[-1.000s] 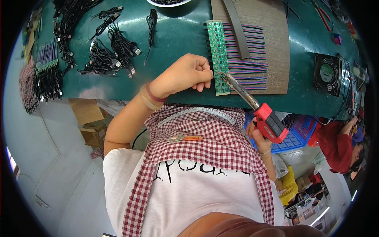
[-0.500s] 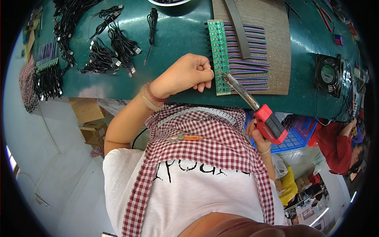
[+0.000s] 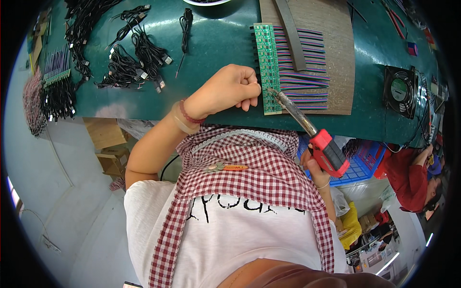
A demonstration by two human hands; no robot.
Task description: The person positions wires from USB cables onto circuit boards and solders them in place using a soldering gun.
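A strip of green circuit boards lies upright in view near the table's front edge, with rows of dark and coloured wires running off its right side. My left hand is closed in a pinch against the strip's left edge; whatever the fingertips hold is hidden. From the lower right, my right hand grips a soldering iron by its red and black handle. The iron's metal tip rests at or just over the lower part of the boards, close to my left fingertips.
A grey bar lies across the wires on a brown board. Bundles of black USB cables are spread at left on the green table. A bowl stands at the far edge, a black fan at right. Another person sits beyond.
The soldering iron's tip has shifted very slightly to the right along with the boards in view. Both hands keep nearly the same pose.
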